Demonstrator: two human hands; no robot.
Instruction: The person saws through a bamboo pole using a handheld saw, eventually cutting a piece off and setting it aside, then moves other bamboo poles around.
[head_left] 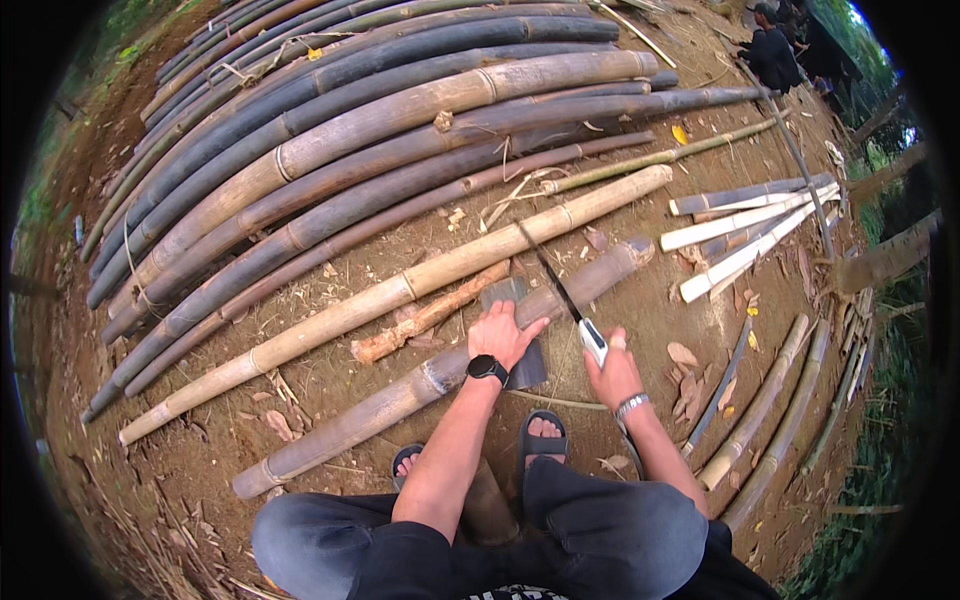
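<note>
A thick greyish-brown bamboo pole (375, 410) lies slantwise on the ground before my feet. A dark flexible sheet (527, 368) is laid over it, and my left hand (500, 337) presses down there, thumb spread and fingers curving over the pole's far side. In my right hand (613, 374) is a hand saw (592, 342), gripped by its white and grey handle. Its dark blade slants away across the pole, just right of the sheet, with the tip near a long pale bamboo pole (410, 285). A short rough piece of wood (430, 315) rests between the two poles.
Long dark bamboo poles (330, 150) lie in a wide pile at the far left. Split pale bamboo strips (755, 240) are at the right, with more cut poles (760, 400) nearer. Dry leaves (688, 385) litter the dirt. Another person (775, 55) is at the far right.
</note>
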